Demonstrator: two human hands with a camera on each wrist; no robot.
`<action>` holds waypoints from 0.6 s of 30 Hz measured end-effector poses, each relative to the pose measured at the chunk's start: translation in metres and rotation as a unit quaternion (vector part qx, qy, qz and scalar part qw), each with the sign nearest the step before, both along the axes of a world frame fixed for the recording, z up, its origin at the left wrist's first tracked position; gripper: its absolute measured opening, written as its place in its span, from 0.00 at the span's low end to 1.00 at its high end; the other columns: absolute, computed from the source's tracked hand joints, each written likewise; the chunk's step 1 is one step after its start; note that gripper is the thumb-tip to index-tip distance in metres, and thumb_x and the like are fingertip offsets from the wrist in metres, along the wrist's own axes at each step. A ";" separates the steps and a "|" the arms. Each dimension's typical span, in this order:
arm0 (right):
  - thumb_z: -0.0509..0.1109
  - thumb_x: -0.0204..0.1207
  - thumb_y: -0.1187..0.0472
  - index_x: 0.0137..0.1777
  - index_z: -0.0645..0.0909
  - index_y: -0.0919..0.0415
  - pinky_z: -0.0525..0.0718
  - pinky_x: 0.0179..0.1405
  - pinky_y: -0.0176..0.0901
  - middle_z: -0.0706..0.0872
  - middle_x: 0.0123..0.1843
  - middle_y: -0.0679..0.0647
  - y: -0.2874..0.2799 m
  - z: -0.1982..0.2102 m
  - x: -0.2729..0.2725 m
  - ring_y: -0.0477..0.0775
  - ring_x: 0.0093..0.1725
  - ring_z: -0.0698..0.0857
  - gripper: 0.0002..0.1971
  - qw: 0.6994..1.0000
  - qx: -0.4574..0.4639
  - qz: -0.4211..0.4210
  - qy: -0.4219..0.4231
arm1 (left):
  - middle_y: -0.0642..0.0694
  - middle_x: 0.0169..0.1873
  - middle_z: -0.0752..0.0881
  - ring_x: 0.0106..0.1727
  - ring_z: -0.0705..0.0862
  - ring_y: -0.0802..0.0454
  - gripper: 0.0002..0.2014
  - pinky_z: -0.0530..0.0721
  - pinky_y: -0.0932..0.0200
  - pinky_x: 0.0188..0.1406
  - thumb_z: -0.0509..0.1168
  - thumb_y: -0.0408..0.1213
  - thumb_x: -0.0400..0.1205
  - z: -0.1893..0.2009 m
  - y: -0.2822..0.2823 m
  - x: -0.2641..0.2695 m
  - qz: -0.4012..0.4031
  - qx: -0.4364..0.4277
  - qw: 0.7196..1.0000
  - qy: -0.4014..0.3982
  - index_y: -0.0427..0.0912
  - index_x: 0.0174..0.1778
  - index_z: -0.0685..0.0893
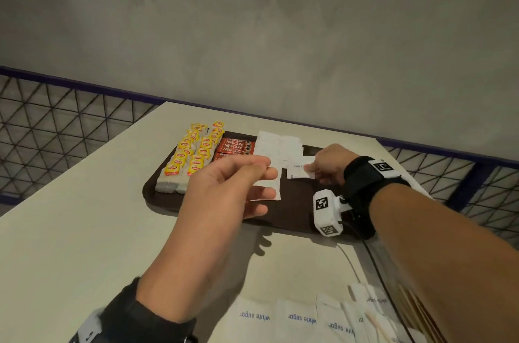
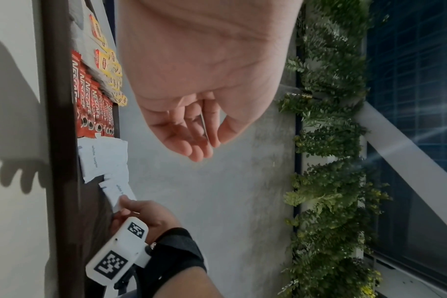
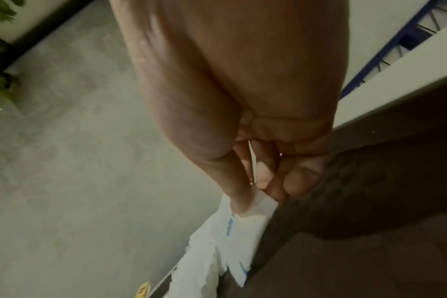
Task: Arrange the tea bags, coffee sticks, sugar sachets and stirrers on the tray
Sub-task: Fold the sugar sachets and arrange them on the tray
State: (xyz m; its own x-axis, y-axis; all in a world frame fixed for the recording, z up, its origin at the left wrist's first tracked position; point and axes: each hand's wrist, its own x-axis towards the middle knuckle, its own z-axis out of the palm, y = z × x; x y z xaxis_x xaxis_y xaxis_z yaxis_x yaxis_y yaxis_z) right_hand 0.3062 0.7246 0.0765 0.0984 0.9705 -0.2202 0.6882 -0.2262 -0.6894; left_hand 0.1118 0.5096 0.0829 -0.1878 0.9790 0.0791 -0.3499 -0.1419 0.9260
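Observation:
A dark brown tray holds tea bags with yellow tags at its left, red coffee sticks beside them, then a column of white sugar sachets. My right hand is low over the tray's right part and pinches the end of a sugar sachet that lies next to the column. The right wrist view shows thumb and fingers on that sachet. My left hand hovers above the tray's middle. It pinches another sachet, seen edge-on in the left wrist view.
Several loose sugar sachets and wooden stirrers lie on the white table near its front edge. A thin cable crosses the table by my right forearm. A mesh railing and a grey wall stand behind.

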 end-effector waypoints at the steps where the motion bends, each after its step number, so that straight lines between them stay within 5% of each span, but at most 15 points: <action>1: 0.78 0.78 0.68 0.54 0.84 0.72 0.88 0.44 0.49 0.89 0.48 0.65 0.004 -0.003 0.000 0.58 0.41 0.85 0.09 1.000 -0.008 -0.002 0.001 | 0.43 0.44 0.95 0.38 0.90 0.49 0.05 0.85 0.55 0.36 0.70 0.33 0.84 -0.001 0.001 0.000 0.001 0.000 1.000 -0.005 0.42 0.49 0.93; 12: 0.77 0.73 0.75 0.50 0.84 0.71 0.92 0.53 0.57 0.86 0.42 0.65 0.030 -0.009 -0.016 0.63 0.42 0.88 0.08 1.000 -0.025 0.011 -0.013 | 0.42 0.40 0.94 0.33 0.87 0.51 0.05 0.82 0.59 0.30 0.71 0.32 0.83 -0.007 0.004 0.005 0.019 -0.012 1.000 -0.001 0.39 0.45 0.93; 15: 0.81 0.69 0.71 0.50 0.84 0.71 0.93 0.51 0.58 0.87 0.39 0.64 0.030 -0.007 -0.017 0.62 0.36 0.88 0.12 0.998 -0.020 0.033 -0.046 | 0.41 0.40 0.93 0.34 0.87 0.50 0.05 0.81 0.57 0.31 0.71 0.32 0.83 -0.006 0.006 0.003 0.026 -0.013 1.000 0.000 0.39 0.44 0.93; 18: 0.83 0.72 0.66 0.54 0.83 0.72 0.93 0.51 0.59 0.90 0.45 0.66 0.030 -0.008 -0.020 0.64 0.42 0.92 0.16 0.993 -0.019 0.069 -0.093 | 0.41 0.39 0.93 0.33 0.86 0.50 0.05 0.81 0.57 0.31 0.71 0.32 0.82 -0.008 0.007 0.002 0.030 -0.016 0.999 0.003 0.39 0.44 0.92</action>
State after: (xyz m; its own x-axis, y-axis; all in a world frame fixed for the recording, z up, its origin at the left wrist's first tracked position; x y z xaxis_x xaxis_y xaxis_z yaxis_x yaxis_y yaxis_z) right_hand 0.2864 0.7544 0.0689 0.0065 0.9688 -0.2478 0.8288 -0.1438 -0.5407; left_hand 0.1140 0.5164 0.0751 -0.2460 0.9680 0.0490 -0.3352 -0.1325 0.9328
